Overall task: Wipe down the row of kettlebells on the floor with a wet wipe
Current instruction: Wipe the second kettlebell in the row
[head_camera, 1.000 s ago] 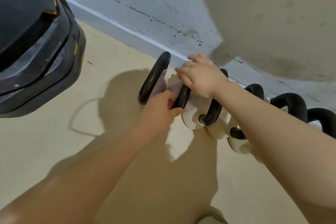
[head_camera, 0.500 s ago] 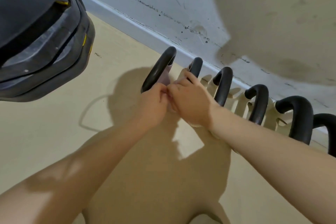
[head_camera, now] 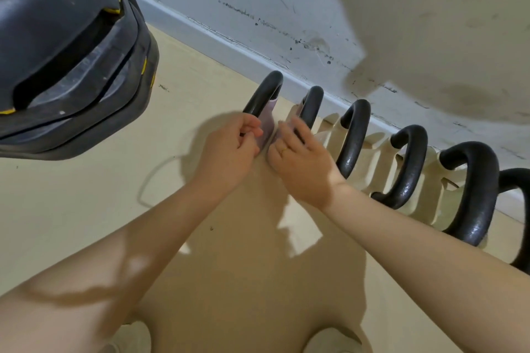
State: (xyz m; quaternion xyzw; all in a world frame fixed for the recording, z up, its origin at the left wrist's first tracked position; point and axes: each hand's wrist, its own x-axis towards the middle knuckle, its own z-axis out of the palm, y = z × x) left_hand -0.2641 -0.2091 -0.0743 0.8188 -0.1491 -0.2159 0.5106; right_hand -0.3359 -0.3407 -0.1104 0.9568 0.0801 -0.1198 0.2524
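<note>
The kettlebells (head_camera: 355, 149) stand in a row along the far wall, running right. At the leftmost kettlebell (head_camera: 265, 103), the left hand (head_camera: 229, 149) pinches a pale wipe (head_camera: 265, 130) with curled fingers; the right hand (head_camera: 301, 157) just right of it rests with fingers loosely spread on the second bell.

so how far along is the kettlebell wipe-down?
Early. Nothing shows as finished. Both hands, left hand and right hand, work at the first two kettlebells at the row's left end. The wipe isn't clearly visible. The four kettlebells to the right are untouched.
</note>
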